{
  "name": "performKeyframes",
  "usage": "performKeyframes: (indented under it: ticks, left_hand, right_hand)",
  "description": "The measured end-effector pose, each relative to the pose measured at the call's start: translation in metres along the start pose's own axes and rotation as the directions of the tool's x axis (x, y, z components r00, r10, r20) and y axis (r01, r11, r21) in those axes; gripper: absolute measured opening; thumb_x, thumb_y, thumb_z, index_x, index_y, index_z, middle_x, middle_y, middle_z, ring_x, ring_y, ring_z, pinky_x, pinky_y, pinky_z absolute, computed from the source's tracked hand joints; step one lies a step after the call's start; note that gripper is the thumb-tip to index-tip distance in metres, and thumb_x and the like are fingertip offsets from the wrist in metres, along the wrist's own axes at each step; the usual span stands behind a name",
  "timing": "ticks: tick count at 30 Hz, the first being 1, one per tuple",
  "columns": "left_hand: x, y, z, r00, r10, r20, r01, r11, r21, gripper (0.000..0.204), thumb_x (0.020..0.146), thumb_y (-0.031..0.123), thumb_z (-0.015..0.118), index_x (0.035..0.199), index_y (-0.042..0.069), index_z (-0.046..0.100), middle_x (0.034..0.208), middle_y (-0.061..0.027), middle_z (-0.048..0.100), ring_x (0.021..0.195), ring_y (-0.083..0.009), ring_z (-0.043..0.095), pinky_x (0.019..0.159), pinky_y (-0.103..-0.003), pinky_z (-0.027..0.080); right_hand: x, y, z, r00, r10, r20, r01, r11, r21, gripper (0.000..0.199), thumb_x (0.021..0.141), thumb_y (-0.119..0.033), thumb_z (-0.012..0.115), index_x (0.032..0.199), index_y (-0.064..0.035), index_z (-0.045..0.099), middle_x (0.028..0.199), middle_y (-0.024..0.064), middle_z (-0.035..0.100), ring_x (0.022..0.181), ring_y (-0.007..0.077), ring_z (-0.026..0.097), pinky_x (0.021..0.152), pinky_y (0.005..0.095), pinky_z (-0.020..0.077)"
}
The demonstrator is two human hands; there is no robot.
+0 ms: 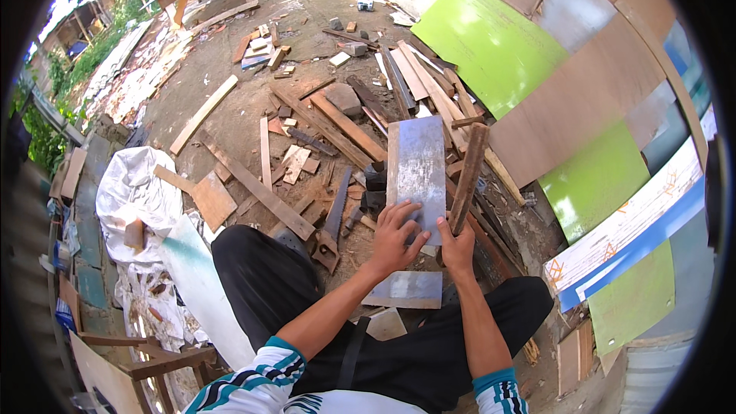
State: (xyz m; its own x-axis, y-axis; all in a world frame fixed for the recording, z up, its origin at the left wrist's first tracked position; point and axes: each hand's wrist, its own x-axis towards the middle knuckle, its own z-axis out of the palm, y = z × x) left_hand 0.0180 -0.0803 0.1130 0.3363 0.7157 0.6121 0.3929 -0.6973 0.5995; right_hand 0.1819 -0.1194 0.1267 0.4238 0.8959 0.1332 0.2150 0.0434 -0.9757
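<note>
A grey board (416,172) lies lengthwise on a dark block (375,186) amid scrap wood on the ground, its near end in front of the person's knees, apparently raised for working. The left hand (395,236) presses flat on that end, fingers (409,212) spread, likely to steady it. The right hand (457,244) is clenched around a wooden stick (468,176) rising beside the board's right edge

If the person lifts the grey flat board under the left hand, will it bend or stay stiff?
The grey board looks thin and flat, so it probably flexes slightly yet keeps its shape. Its smooth face may slip under the left hand. The right hand grips a wooden stick, likely rigid.
</note>
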Motion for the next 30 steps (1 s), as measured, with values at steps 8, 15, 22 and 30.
performKeyframes:
  ticks: [8, 15, 22, 30]
  left_hand:
    - [-0.018, -0.018, -0.009, 0.961, -0.253, 0.114, 0.174, 0.868, 0.465, 0.054, 0.099, 0.043, 0.058, 0.142, 0.011, 0.057, 0.153, -0.0154, 0.047, 0.145, -0.0317, 0.039, 0.121, -0.052, 0.021]
    - [0.009, -0.016, -0.019, 0.719, -0.659, 0.222, 0.694, 0.66, -0.288, 0.064, 0.102, 0.051, 0.052, 0.145, 0.004, 0.051, 0.144, -0.022, 0.055, 0.127, -0.0408, 0.057, 0.109, -0.047, 0.041]
    - [0.016, -0.015, -0.013, 0.685, -0.659, 0.31, 0.59, 0.252, -0.767, 0.051, 0.09, 0.019, 0.076, 0.127, -0.003, 0.049, 0.115, -0.0167, 0.065, 0.103, -0.0209, 0.065, 0.088, -0.034, 0.054]
    - [0.015, -0.014, -0.017, 0.565, -0.805, 0.183, 0.774, 0.44, -0.455, 0.068, 0.08, 0.037, 0.075, 0.125, -0.006, 0.047, 0.115, -0.0241, 0.065, 0.102, -0.0297, 0.066, 0.089, -0.039, 0.052]
  right_hand:
    - [0.016, -0.001, -0.019, 0.989, -0.004, -0.148, 0.004, 1.0, 0.002, 0.025, 0.096, -0.017, 0.069, 0.109, 0.0039, 0.067, 0.102, 0.0073, 0.069, 0.093, 0.0146, 0.063, 0.085, 0.0308, 0.0493]
    - [0.018, -0.009, -0.016, 0.982, 0.059, -0.179, -0.053, 0.998, 0.041, 0.025, 0.097, -0.015, 0.067, 0.111, 0.0053, 0.067, 0.103, 0.0086, 0.069, 0.094, 0.0155, 0.063, 0.086, 0.0317, 0.0496]
    - [0.01, -0.016, 0.001, 0.999, -0.048, -0.011, 0.049, 0.999, 0.019, 0.024, 0.097, -0.017, 0.068, 0.108, 0.0049, 0.067, 0.099, 0.0078, 0.069, 0.093, 0.0147, 0.064, 0.084, 0.0312, 0.0501]
    - [0.0, -0.016, 0.01, 0.994, -0.084, 0.067, 0.089, 0.993, -0.072, 0.027, 0.097, -0.02, 0.07, 0.11, 0.0031, 0.065, 0.099, 0.0091, 0.069, 0.093, 0.0152, 0.064, 0.084, 0.0319, 0.0502]
